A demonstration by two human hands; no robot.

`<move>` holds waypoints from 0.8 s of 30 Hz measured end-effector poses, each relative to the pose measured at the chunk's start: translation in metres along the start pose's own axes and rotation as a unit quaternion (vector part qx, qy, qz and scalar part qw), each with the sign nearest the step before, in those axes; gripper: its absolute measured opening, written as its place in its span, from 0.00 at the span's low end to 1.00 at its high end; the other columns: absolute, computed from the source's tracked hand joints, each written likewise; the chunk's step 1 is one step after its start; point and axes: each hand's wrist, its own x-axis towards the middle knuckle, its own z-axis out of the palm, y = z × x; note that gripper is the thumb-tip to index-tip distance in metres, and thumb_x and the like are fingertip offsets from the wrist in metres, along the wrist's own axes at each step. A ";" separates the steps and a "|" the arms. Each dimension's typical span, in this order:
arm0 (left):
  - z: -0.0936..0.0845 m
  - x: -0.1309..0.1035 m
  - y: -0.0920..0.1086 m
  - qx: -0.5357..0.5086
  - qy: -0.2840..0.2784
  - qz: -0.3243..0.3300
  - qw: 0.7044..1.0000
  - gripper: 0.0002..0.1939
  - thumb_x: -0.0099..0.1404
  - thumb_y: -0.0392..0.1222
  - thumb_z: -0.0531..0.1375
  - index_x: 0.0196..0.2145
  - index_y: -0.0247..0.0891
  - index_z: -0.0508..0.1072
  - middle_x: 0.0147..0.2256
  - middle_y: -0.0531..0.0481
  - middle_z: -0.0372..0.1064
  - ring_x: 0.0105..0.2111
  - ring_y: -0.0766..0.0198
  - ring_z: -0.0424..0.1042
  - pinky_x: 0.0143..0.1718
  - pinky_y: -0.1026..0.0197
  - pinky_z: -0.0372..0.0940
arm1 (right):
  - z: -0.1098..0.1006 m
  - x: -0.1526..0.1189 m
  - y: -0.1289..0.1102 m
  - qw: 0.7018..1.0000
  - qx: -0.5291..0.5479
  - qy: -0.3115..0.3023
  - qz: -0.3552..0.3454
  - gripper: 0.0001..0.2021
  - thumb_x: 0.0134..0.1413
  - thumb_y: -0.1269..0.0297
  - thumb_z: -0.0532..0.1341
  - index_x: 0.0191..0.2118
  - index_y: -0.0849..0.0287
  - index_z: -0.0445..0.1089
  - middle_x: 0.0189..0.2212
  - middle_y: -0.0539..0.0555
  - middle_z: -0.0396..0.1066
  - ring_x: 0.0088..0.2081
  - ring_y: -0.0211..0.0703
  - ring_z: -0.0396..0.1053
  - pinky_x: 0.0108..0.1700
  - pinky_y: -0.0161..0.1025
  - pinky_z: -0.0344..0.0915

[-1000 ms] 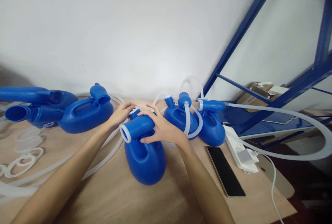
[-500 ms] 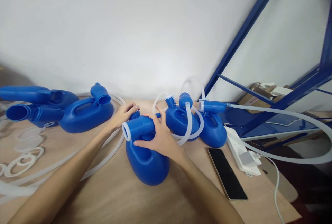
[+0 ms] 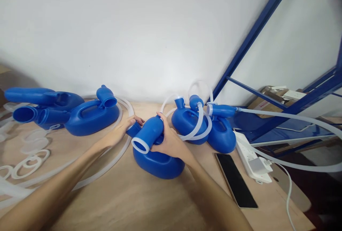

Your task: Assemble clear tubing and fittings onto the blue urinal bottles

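Observation:
A blue plastic urinal bottle (image 3: 162,168) stands in front of me on the table, its handle side partly hidden. My left hand (image 3: 125,128) is closed around the bottle's short open neck (image 3: 133,129). In my right hand (image 3: 171,140) is a blue funnel-shaped mouthpiece (image 3: 151,130) with a white ring (image 3: 140,145) round its wide opening. It lies over the top of the bottle, the opening turned toward me. Whether it is joined to the bottle there, I cannot tell.
Right of my hands stand two more blue bottles (image 3: 184,122) (image 3: 223,136) with clear hoses (image 3: 199,120). Other blue bottles (image 3: 92,120) stand at left, near white rings (image 3: 29,165) and coiled hose (image 3: 107,170). A phone (image 3: 236,181) and power strip (image 3: 252,161) lie at right.
The bottle has turned, its body swinging to the right. The mouthpiece in my right hand has swung from pointing left to pointing toward me. My left hand stays by the neck.

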 end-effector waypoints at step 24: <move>-0.013 -0.070 -0.005 0.238 0.045 0.051 0.969 0.32 0.77 0.59 0.51 0.71 0.44 0.61 0.67 0.41 0.65 0.64 0.43 0.68 0.67 0.45 0.61 | 0.006 0.030 -0.008 0.981 -0.038 -0.138 -0.131 0.66 0.38 0.58 0.80 0.78 0.47 0.41 0.69 0.64 0.63 0.65 0.67 0.68 0.65 0.57 0.64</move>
